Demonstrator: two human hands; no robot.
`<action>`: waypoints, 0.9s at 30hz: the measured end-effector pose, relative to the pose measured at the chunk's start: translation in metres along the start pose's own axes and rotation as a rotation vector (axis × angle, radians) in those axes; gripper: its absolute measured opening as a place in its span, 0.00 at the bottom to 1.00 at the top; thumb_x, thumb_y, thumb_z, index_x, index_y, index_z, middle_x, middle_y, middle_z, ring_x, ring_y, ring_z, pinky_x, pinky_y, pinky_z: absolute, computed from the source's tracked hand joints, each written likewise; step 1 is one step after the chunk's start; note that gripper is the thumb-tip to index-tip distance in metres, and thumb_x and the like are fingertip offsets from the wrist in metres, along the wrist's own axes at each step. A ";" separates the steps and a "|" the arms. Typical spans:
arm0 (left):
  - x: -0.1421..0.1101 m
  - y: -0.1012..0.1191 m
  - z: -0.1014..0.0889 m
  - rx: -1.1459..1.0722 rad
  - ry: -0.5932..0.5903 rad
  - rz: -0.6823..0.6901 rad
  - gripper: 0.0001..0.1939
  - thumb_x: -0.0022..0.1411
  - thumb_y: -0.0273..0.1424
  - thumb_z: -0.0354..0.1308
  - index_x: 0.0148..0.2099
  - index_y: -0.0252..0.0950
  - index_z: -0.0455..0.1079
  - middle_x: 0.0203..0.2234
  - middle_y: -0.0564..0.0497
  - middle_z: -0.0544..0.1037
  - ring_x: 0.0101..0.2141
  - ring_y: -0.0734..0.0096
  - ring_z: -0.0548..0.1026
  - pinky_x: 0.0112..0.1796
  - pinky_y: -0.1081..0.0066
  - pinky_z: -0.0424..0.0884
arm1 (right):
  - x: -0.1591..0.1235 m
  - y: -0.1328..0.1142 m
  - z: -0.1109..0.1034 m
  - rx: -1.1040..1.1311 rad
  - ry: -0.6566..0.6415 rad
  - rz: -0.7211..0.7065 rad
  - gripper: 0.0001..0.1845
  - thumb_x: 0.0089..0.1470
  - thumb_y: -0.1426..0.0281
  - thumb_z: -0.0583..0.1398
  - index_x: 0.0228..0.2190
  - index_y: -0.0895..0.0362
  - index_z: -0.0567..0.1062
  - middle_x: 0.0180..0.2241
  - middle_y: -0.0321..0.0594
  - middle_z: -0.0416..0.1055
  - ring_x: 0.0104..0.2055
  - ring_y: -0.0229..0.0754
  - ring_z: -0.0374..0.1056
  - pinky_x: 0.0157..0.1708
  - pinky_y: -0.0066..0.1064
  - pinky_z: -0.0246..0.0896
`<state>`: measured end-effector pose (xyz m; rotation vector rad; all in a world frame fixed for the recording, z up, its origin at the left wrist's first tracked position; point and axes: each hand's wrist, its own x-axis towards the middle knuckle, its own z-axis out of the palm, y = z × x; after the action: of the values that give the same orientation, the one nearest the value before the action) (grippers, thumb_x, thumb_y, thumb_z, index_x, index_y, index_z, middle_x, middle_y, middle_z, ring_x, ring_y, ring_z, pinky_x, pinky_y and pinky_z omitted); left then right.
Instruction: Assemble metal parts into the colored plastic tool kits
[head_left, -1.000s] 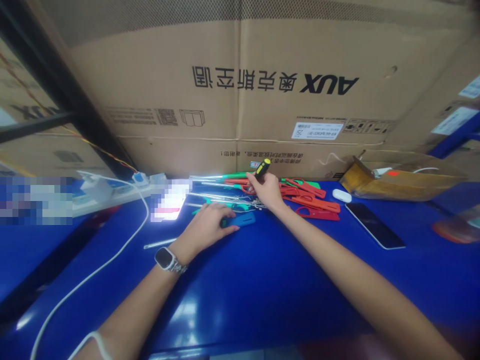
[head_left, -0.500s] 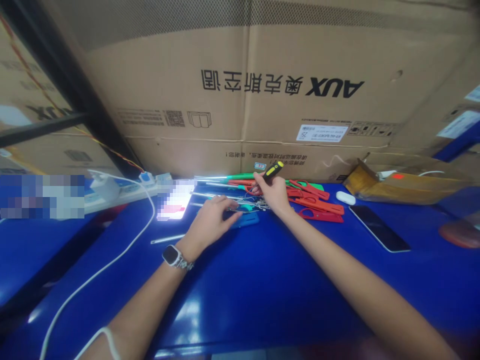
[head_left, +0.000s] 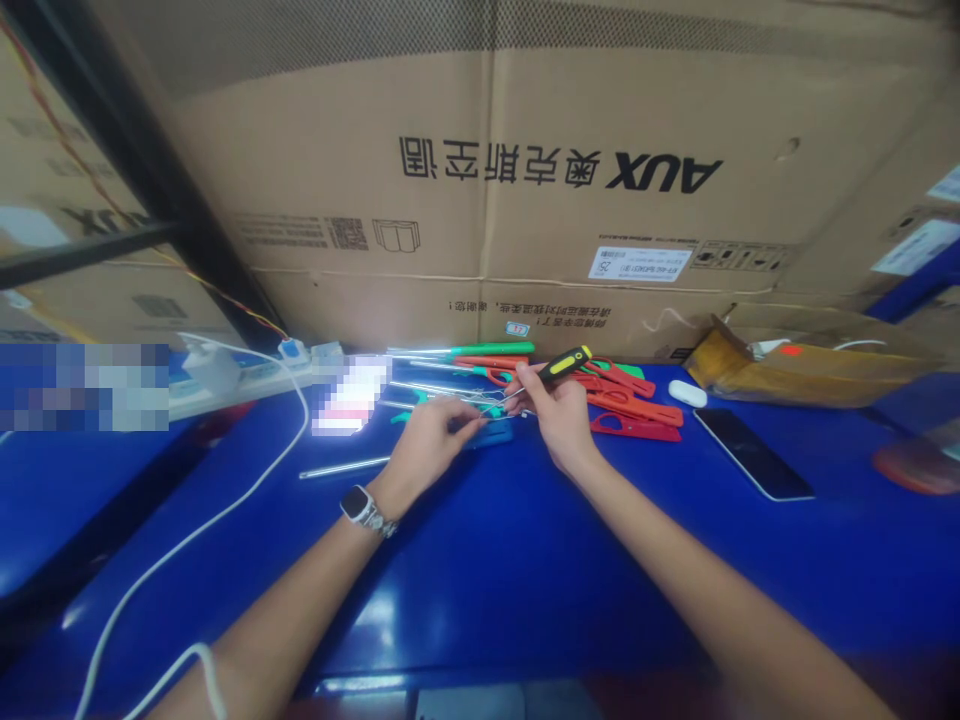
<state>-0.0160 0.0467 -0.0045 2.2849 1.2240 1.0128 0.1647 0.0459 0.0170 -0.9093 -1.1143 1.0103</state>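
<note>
My right hand (head_left: 561,418) is closed around a screwdriver (head_left: 568,365) with a black and yellow handle, its shaft slanting down to the left. Close to the shaft's tip, my left hand (head_left: 433,440) pinches with thumb and fingers; whatever lies between them is too small to make out. Under and behind both hands are long-nosed lighters and their parts: a green lighter handle (head_left: 495,349), red casings (head_left: 637,429), a blue casing (head_left: 499,432) and thin metal pieces. A loose metal tube (head_left: 337,468) lies left of my left hand.
A large cardboard box (head_left: 555,90) stands behind the blue table (head_left: 525,590). At right are a dark-screened phone (head_left: 752,453), a white earbud case (head_left: 687,392) and an open brown carton (head_left: 802,370). At left are a bright screen (head_left: 351,397), a power strip (head_left: 259,385) and a white cable (head_left: 217,535).
My left hand has moved slightly right and its fingers have closed into a pinch. The screwdriver has tipped lower, its shaft now reaching toward my left fingertips.
</note>
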 end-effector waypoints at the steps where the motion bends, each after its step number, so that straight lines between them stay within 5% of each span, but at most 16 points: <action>1: 0.000 -0.001 0.000 -0.002 -0.001 0.003 0.11 0.66 0.37 0.57 0.35 0.38 0.76 0.29 0.51 0.80 0.30 0.66 0.75 0.33 0.68 0.67 | 0.000 0.000 0.000 -0.004 -0.002 -0.003 0.19 0.49 0.53 0.66 0.28 0.57 0.73 0.24 0.37 0.76 0.20 0.37 0.70 0.23 0.29 0.70; 18: -0.001 0.007 -0.003 -0.027 0.020 0.012 0.07 0.64 0.31 0.59 0.34 0.38 0.77 0.29 0.51 0.80 0.31 0.66 0.75 0.34 0.68 0.67 | -0.004 -0.008 0.002 -0.045 -0.025 -0.066 0.19 0.49 0.54 0.67 0.28 0.56 0.73 0.22 0.35 0.74 0.20 0.36 0.70 0.22 0.28 0.70; 27: -0.003 0.016 0.011 -0.031 0.004 -0.022 0.07 0.65 0.33 0.59 0.38 0.38 0.77 0.33 0.50 0.80 0.35 0.65 0.75 0.37 0.66 0.69 | 0.000 -0.014 -0.002 -0.108 -0.066 -0.086 0.22 0.49 0.51 0.66 0.26 0.57 0.71 0.21 0.34 0.72 0.18 0.34 0.66 0.19 0.25 0.65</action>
<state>0.0003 0.0358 -0.0034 2.2426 1.2236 1.0217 0.1694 0.0419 0.0298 -0.9119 -1.2632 0.9222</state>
